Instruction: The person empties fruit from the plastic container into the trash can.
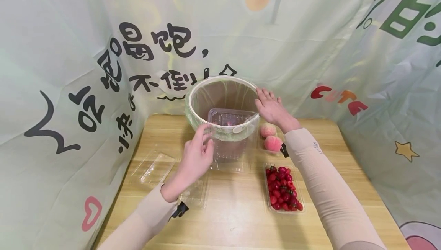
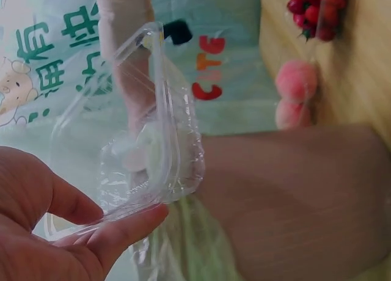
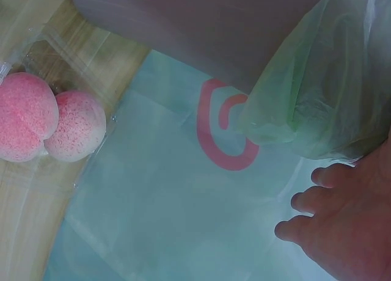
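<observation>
Pinching the edge of a clear, rectangular plastic container (image 1: 231,144) between thumb and fingers, the left hand (image 1: 198,156) in the head view is at the near side of a round, brown bin (image 1: 224,77) with a white rim, lined with a pale green plastic bag (image 1: 190,118). Whether the container touches the bin is unclear. The right hand (image 1: 272,108) lies at the bin's right rim, fingers straight and slightly apart. Right of the bin are two pink, fuzzy peaches (image 1: 273,143) in a clear tray; nearer than the bin, to its right, a clear plastic tray (image 1: 286,211) holds small red fruits (image 1: 283,188). Two clear, shallow plastic trays (image 1: 156,169) lie to the bin's near left on a light wooden table (image 1: 237,219).

The left wrist view shows thumb and fingertips gripping the container's thin edge, its body beside the bin's bagged rim.

In the right wrist view, three fingers extend past the bag's gathered folds beside the bin; the thumb is out of sight.
</observation>
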Tool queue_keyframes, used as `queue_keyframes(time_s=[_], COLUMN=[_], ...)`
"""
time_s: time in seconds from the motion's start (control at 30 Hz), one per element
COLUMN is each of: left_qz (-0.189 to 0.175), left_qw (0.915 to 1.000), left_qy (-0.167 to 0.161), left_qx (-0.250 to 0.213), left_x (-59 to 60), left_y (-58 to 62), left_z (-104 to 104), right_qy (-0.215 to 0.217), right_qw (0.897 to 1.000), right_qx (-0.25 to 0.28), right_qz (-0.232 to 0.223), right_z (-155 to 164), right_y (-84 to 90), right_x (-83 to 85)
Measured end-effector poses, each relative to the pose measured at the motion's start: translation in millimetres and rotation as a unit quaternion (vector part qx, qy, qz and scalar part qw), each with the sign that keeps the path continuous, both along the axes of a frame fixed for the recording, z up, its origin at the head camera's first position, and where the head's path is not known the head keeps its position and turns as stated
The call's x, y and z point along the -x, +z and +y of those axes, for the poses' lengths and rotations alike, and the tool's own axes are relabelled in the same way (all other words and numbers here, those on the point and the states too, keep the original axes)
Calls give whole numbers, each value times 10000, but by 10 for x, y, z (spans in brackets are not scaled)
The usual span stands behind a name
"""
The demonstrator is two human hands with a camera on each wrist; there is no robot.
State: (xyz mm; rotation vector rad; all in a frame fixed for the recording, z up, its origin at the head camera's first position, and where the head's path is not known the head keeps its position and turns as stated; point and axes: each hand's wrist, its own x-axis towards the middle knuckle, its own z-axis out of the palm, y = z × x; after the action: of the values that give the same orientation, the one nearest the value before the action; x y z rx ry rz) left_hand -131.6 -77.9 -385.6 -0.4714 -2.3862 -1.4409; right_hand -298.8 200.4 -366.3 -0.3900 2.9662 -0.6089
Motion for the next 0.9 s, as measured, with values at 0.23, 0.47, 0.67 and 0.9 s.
queue_keyframes(time_s=[0.23, 0.47, 0.67, 0.9], left_qz=[29, -207, -655, -1527], left_qw=[9999, 9991, 9966, 9866], left_qy=[-116, -321, -485, -578], left_qx=[-94, -163, -136, -52], left_x=[-150, -271, -326, -312], left_y=[-236, -490, -764, -983], left_z=[29, 125, 209, 211], right_qy=[-8, -7, 21, 29], right_qw=[10000, 10000, 9999, 9999], right_qx=[49, 36, 69, 58], right_qz=[41, 89, 89, 94], right_z=[-9, -1, 4, 0], right_y=[3, -6, -2, -8], right_x=[8, 4, 7, 12])
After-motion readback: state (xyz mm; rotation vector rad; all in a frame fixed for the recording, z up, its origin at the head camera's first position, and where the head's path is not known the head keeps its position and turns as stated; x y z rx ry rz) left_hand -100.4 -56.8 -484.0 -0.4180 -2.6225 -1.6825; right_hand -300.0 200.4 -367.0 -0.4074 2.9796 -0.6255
